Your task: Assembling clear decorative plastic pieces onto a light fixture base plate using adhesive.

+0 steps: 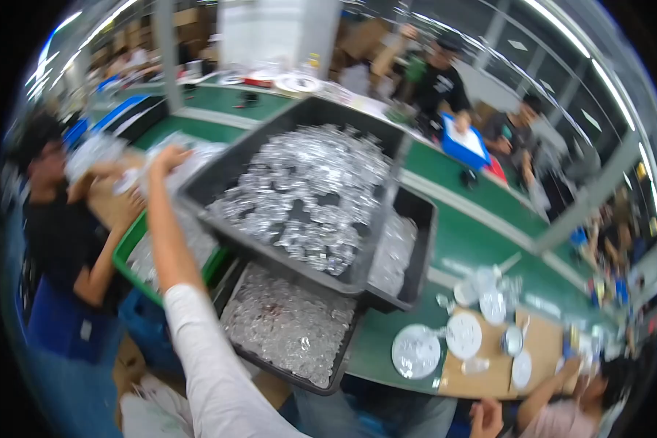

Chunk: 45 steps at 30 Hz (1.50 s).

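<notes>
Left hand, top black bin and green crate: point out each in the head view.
left hand (169, 158): head view, back of the hand at the bin's far left corner.
top black bin (219, 169): head view, its left side wall.
green crate (127, 247): head view, its near left rim.

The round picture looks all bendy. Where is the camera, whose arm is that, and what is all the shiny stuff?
The camera sits on a person's head and looks down, and its wide lens bends straight edges. The long arm in the white sleeve is that person's own. Its left hand reaches to the far corner of a big dark tray; whether the fingers grip anything is too blurred to tell. The right hand is out of view. The shiny stuff is small clear plastic pieces, heaped in stacked trays. They sit on a green table, with round white discs nearby. Other people work around it.
</notes>
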Available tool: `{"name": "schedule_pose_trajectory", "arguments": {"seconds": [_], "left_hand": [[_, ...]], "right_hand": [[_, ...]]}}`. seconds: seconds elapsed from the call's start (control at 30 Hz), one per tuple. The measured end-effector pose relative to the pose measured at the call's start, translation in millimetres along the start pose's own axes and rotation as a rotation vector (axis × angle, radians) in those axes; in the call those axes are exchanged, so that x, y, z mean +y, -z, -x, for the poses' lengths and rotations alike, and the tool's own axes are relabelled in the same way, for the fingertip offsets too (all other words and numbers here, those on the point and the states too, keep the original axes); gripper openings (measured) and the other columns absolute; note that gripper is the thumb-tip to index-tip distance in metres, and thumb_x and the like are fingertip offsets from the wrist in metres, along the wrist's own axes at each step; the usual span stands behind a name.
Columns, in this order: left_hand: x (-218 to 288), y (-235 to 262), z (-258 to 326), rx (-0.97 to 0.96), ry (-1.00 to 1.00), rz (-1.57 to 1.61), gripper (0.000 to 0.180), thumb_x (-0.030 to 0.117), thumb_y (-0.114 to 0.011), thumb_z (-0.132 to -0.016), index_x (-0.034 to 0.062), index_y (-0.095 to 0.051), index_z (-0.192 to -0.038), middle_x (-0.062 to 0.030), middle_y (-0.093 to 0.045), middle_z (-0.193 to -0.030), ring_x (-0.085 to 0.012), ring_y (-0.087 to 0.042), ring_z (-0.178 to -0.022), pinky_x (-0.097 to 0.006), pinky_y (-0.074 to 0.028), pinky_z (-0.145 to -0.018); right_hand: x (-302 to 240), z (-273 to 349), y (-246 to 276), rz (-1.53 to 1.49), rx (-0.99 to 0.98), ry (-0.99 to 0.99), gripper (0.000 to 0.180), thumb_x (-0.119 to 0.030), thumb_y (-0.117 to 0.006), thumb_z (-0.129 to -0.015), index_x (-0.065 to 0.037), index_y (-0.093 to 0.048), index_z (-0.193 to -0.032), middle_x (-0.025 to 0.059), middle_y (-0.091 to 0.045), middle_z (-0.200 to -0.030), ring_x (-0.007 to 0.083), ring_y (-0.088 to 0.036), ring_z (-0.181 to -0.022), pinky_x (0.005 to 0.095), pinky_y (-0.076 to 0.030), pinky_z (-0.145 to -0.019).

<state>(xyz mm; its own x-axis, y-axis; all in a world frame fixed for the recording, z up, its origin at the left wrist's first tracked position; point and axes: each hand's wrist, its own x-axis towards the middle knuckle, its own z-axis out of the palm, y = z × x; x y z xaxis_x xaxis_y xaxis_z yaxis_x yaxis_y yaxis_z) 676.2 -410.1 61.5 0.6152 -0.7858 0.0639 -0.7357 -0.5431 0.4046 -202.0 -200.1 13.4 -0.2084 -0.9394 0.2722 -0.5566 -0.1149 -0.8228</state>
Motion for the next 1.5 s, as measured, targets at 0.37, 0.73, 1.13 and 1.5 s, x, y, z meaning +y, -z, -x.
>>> {"name": "schedule_pose_trajectory", "arguments": {"seconds": [0.37,0.73,1.13,1.5], "left_hand": [[107.5,-10.7,65.8,0.027,-0.448,0.434,0.021,0.023,-0.057,-0.086,0.0024,-0.063,-0.088,-0.0012,-0.056,-0.072,-0.0103,-0.054,-0.063,-0.025,-0.042,-0.056],[182.4,-21.1,249.9,0.33,-0.081,0.803,0.04,0.019,-0.046,-0.093,-0.0078,-0.049,-0.123,-0.0146,-0.053,-0.122,-0.0222,-0.052,-0.107,-0.032,-0.04,-0.093],[147.8,-32.8,247.8,0.39,-0.137,0.881,0.045,0.025,-0.042,-0.096,-0.0068,-0.045,-0.128,-0.016,-0.049,-0.13,-0.0248,-0.048,-0.115,-0.035,-0.038,-0.099],[80.2,-0.4,170.2,0.341,-0.32,0.806,0.043,0.025,-0.043,-0.095,-0.0068,-0.05,-0.123,-0.0163,-0.054,-0.123,-0.0246,-0.053,-0.108,-0.034,-0.042,-0.094]], "right_hand": [[-59.9,-20.8,-20.1,0.145,0.038,-0.06,0.015,0.0,-0.058,-0.087,0.001,-0.062,-0.102,0.0073,-0.066,-0.081,0.0096,-0.062,-0.071,0.021,-0.047,-0.063],[-57.1,-27.5,-19.4,0.16,0.058,-0.083,0.015,-0.001,-0.058,-0.087,0.0,-0.063,-0.101,0.0072,-0.066,-0.083,0.0107,-0.062,-0.071,0.0215,-0.045,-0.063],[-49.4,-28.3,-15.2,0.163,0.07,-0.095,0.015,-0.001,-0.058,-0.087,0.001,-0.062,-0.101,0.0065,-0.065,-0.082,0.0105,-0.062,-0.071,0.0211,-0.047,-0.065],[-39.7,-25.6,-5.4,0.114,0.139,-0.116,0.017,-0.002,-0.059,-0.088,0.0,-0.061,-0.105,0.0054,-0.063,-0.082,0.0102,-0.061,-0.071,0.0214,-0.046,-0.065]]}}
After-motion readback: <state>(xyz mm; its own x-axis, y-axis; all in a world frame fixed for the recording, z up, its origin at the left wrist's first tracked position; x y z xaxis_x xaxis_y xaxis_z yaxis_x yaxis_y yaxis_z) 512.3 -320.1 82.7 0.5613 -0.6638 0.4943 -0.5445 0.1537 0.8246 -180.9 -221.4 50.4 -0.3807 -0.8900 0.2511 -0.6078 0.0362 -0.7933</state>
